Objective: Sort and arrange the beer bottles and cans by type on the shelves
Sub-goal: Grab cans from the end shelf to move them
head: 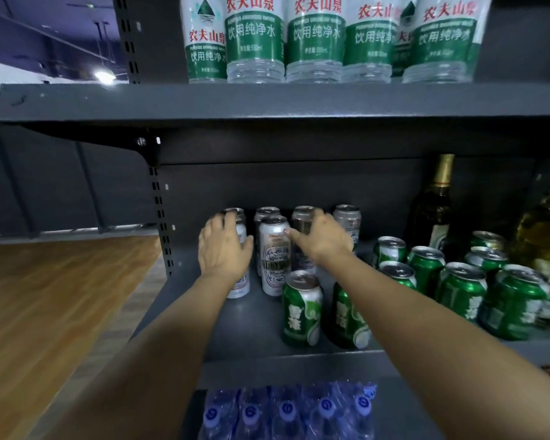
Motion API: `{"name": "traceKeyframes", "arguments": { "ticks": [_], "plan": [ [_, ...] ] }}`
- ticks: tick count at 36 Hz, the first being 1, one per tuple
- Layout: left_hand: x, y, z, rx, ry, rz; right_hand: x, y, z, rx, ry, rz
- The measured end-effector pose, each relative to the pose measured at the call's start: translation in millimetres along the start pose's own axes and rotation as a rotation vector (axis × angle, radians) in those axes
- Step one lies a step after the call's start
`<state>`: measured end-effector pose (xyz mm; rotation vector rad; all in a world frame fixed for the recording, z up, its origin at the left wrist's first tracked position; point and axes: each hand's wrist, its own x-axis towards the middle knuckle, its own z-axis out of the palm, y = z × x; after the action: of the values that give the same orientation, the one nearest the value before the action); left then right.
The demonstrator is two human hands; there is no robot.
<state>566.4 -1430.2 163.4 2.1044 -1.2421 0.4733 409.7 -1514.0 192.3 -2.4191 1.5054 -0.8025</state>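
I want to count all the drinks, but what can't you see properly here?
Head view:
- Silver can on the left: mostly hidden behind the left hand.
- Silver cans in the back row: the right hand covers them.
- Green cans at right: blurred, overlapping.
- Water bottles above: tops cut off by the edge.

Six silver cans [274,255], ten green cans [302,309], two glass bottles [434,208], six water bottles [254,36].

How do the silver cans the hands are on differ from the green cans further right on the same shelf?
The silver cans are taller and slimmer; the green cans are shorter. Silver stand in rows at the shelf's left, toward the back; green spread across the front and right. The left hand and right hand touch silver cans, not green. Both kinds stand upright.
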Motion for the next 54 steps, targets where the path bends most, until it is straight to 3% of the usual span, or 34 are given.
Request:
{"name": "traceKeyframes", "arguments": {
  "ticks": [10, 16, 22, 34, 42, 54],
  "plan": [
    [-53, 115, -22, -0.095, -0.016, 0.134, -79, 103, -81, -0.032, 0.091, 0.087],
    [-131, 215, -5, -0.133, -0.139, 0.232, -160, 204, -131, -0.247, -0.024, 0.195],
    [-227, 319, 29, -0.126, -0.358, 0.385, -252, 316, -171, -0.337, -0.136, 0.351],
    [-379, 529, 105, -0.075, -0.837, 0.771, -393, 509, -238, -0.308, -0.113, 0.828],
    [-417, 651, 164, -0.128, -0.936, 0.913, -414, 622, -272, -0.327, -0.109, 0.954],
    [-412, 819, 253, -0.137, -0.973, 0.982, -362, 775, -340, -0.437, -0.182, 0.995]
  ]
}}
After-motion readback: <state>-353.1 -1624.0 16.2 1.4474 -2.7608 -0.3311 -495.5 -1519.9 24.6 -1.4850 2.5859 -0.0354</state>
